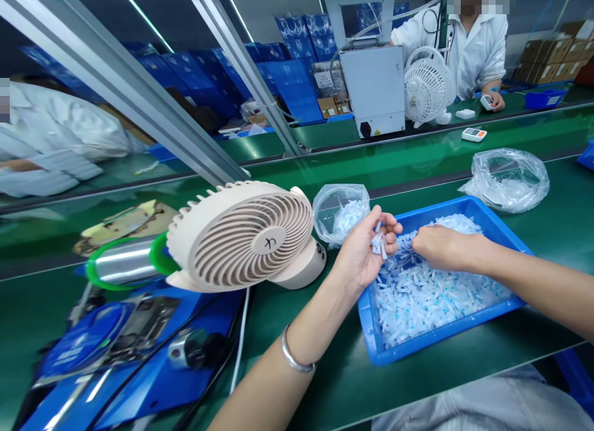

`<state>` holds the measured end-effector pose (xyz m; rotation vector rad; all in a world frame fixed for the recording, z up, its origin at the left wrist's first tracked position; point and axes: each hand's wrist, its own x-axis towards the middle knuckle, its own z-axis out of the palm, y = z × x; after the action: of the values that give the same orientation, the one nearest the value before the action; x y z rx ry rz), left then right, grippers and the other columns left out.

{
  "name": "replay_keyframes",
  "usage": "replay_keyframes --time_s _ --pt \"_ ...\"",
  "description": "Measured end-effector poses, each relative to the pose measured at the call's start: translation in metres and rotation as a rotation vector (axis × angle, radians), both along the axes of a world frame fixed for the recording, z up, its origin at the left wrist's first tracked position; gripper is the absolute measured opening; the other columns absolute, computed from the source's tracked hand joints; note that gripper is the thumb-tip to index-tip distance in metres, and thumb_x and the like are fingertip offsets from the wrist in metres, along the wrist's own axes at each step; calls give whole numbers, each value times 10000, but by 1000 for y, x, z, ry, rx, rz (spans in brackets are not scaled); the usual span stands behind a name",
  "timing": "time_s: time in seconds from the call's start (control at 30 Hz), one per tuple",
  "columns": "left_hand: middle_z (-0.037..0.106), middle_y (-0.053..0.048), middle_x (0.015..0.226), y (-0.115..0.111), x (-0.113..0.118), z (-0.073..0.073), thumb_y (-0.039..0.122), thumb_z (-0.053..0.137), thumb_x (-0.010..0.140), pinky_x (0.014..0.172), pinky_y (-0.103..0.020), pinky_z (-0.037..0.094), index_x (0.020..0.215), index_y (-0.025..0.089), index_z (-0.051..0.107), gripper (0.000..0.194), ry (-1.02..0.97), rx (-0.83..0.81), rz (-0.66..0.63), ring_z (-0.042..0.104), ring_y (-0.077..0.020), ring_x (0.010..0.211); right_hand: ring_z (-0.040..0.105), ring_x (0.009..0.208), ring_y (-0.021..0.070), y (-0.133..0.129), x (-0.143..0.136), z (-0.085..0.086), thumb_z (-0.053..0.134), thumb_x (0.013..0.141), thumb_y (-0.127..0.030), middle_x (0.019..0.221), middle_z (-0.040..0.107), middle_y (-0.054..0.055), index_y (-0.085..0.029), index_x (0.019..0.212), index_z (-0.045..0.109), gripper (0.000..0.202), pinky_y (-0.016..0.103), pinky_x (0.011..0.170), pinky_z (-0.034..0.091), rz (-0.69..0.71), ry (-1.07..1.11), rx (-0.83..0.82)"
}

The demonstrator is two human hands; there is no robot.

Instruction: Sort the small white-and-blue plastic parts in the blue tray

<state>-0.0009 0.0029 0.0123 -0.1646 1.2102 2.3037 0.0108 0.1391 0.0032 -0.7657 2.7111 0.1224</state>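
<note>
A blue tray (371, 350) holds a heap of small white plastic pieces (431, 301), some with light-blue spots. My left hand (364, 248) is over the tray's left edge, palm up, its fingers curled round a few of these pieces. Inside the tray, my right hand (440, 247) is closed just above the heap, fingertips pointing left; whatever they pinch is hidden. Behind my left hand stands an open clear plastic bag (325, 214) with more such pieces in it. Another clear bag (510, 177) with whitish contents lies behind the tray to the right.
A beige fan (250, 239) stands left of my left arm. Further left are a green-rimmed metal roll (125, 262) and a blue machine base (185, 357) with cables. A conveyor belt (394, 153) runs behind; a co-worker (477, 60) across it holds a small white device.
</note>
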Motion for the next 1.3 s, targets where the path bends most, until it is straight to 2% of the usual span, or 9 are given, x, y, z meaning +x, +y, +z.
replay_keyframes --time_s 0.3,0.53,0.7,0.77,0.87,0.97,1.17,1.3 --pt "499 -2 502 1 1 -1 123 525 671 319 -121 243 603 98 528 73 44 -61 -44 344 -7 352 578 667 154 5 -1 0 442 699 -5 725 604 104 -100 738 605 193 235 573 385 -19 -2 -4" --pt "495 3 509 1 1 -3 133 570 627 327 -126 221 598 99 527 62 84 -89 -53 332 -3 362 586 703 167 1 2 0 441 693 13 695 617 109 -101 724 618 212 241 599 383 -16 -2 6" --pt "479 11 518 2 3 -5 188 595 627 338 -134 204 601 106 521 114 142 -152 -35 319 -8 383 567 596 146 5 1 6 442 700 -15 661 618 93 -108 696 608 191 224 506 344 -6 13 -21" --pt "460 18 511 2 5 -5 228 605 639 342 -142 195 578 111 504 166 196 -215 -18 310 -11 389 542 576 130 9 1 11 409 734 -32 662 612 79 -113 697 593 204 221 496 328 -19 107 -175" --pt "432 28 496 3 8 -6 311 607 657 348 -156 166 552 114 482 256 269 -300 -30 285 -11 385 495 577 105 11 2 17 381 764 -54 657 587 49 -119 687 570 215 215 529 330 -32 333 -572" --pt "415 36 491 3 9 -6 384 602 657 359 -170 134 559 114 484 311 302 -312 -99 264 -9 382 439 524 79 8 7 18 402 740 -59 597 547 14 -122 642 554 192 199 503 313 -19 383 -830" --pt "391 45 480 1 7 -4 386 637 620 363 -174 121 550 120 479 317 296 -239 -176 252 -10 388 371 479 64 3 11 17 428 739 -128 536 508 -18 -134 614 551 176 191 456 282 -157 154 -1034" --pt "422 35 481 -2 2 -4 303 662 594 350 -159 125 557 113 496 255 214 -143 -231 235 0 380 352 475 68 3 10 19 440 733 -180 532 495 -26 -143 655 557 145 201 453 278 -231 68 -1113"
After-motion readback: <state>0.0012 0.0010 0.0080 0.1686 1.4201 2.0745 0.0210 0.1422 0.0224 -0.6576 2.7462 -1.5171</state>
